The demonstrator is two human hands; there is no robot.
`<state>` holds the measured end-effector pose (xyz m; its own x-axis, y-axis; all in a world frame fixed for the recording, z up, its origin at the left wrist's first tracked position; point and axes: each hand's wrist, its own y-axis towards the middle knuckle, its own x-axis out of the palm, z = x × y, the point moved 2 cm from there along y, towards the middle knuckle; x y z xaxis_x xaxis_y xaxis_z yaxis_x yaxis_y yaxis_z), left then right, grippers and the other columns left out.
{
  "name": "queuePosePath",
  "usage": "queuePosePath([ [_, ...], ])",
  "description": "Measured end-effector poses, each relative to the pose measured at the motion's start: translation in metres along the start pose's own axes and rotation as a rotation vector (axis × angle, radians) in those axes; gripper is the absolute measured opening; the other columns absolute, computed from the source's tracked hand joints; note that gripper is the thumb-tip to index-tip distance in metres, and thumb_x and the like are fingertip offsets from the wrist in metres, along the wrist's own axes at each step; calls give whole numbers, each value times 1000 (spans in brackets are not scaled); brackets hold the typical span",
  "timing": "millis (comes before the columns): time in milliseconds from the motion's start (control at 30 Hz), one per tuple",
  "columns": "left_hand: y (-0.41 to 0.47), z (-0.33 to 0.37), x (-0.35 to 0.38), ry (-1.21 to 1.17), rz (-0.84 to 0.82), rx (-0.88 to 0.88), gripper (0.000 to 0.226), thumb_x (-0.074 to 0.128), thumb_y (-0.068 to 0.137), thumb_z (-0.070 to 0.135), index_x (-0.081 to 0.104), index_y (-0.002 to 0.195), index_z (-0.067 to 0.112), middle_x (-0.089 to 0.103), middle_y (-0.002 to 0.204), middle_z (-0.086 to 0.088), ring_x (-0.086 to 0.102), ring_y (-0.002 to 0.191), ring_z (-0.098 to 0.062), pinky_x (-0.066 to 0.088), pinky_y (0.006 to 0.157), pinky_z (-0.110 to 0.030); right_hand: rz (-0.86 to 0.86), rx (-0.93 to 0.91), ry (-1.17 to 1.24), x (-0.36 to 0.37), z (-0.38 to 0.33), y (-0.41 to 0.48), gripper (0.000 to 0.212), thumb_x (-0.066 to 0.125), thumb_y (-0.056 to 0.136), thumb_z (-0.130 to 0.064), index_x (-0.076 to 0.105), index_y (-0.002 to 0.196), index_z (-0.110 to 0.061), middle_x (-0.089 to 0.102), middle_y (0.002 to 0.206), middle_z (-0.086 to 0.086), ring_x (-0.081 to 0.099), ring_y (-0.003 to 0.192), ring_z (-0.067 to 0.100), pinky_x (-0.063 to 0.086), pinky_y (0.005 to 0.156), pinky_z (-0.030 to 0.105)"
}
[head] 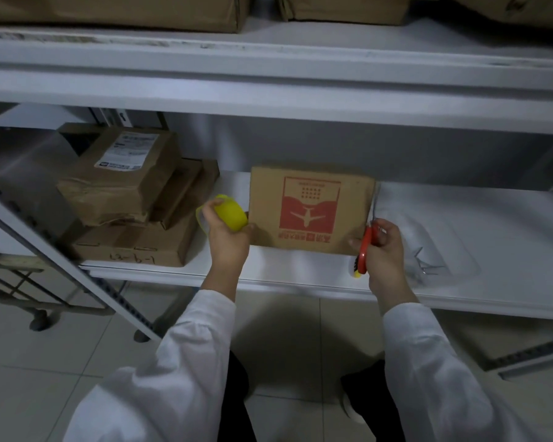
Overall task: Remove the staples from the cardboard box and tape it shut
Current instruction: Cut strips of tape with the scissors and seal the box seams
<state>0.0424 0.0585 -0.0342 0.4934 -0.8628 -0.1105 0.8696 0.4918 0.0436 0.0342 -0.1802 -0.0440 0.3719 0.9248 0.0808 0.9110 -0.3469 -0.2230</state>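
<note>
A brown cardboard box (pixel 310 208) with a red aeroplane print lies on the white shelf (pixel 294 275). My left hand (pixel 229 240) grips a yellow roll of tape (pixel 229 213) at the box's left edge. My right hand (pixel 385 247) holds red-handled scissors (pixel 366 247) at the box's right edge, with the blades pointing up along that side. Both hands touch or nearly touch the box's near corners.
A stack of brown parcels (pixel 131 199) sits on the shelf to the left. A clear plastic tray (pixel 434 237) with small metal pieces lies to the right. An upper shelf (pixel 268 78) with more boxes overhangs. A slanted metal upright (pixel 77 275) stands at lower left.
</note>
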Motion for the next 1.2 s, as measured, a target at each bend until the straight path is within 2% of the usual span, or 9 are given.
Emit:
queuePosePath([
  [133,-2,-8,-3,111,42,28,60,61,69,-16,38,118,9,34,120,-6,50,85,-17,43,76,-23,27,53,-35,0,15,-3,61,69,75,10,45,124,-19,57,110,0,56,94,17,47,73,25],
  [267,-1,-24,-10,155,21,-82,66,72,65,-6,35,115,17,47,120,-14,58,99,-30,52,82,-38,30,26,-126,2,14,-3,54,65,80,8,44,119,-23,55,116,0,55,102,19,46,81,29],
  [467,-6,-19,-11,59,49,-108,66,81,65,5,32,105,23,51,115,-14,61,99,-28,53,87,-43,31,80,-235,0,9,3,43,59,84,-1,48,119,-22,55,114,3,54,97,25,43,79,33],
  [600,-6,-15,-13,121,67,-130,65,79,69,9,34,116,13,46,113,-10,55,103,-30,50,92,-47,45,97,-175,-4,-1,5,30,55,87,-1,48,109,-21,51,96,-1,49,86,18,41,76,28],
  [733,-9,-13,-15,185,51,-175,71,80,69,13,33,122,10,43,108,-5,53,107,-34,48,94,-49,23,120,-85,-5,-5,4,20,55,85,-3,52,96,-20,56,82,5,52,71,21,37,56,25],
  [867,-15,-10,-15,206,35,-204,73,80,69,13,32,124,9,41,107,-5,51,107,-33,47,95,-46,75,104,199,-8,-13,5,6,51,85,-8,50,84,-14,54,59,-1,47,58,18,39,43,18],
  [933,-18,-8,-15,225,30,-203,73,80,70,13,32,125,8,41,106,-5,51,105,-30,47,94,-43,65,73,265,-6,-21,4,9,56,89,-17,51,96,-13,56,68,2,53,63,18,46,54,25],
  [1067,-22,-2,-18,235,41,-229,74,76,75,13,28,131,6,43,109,-7,47,102,-25,45,91,-40,45,54,46,4,-26,3,29,73,79,-35,55,93,-17,66,95,12,61,83,24,53,85,43],
  [1200,-25,7,-28,198,98,-139,60,70,79,7,30,124,3,45,118,-14,50,108,-31,45,89,-38,68,119,-48,9,-20,-2,50,82,71,-29,48,107,-21,57,122,9,58,103,28,49,93,44],
])
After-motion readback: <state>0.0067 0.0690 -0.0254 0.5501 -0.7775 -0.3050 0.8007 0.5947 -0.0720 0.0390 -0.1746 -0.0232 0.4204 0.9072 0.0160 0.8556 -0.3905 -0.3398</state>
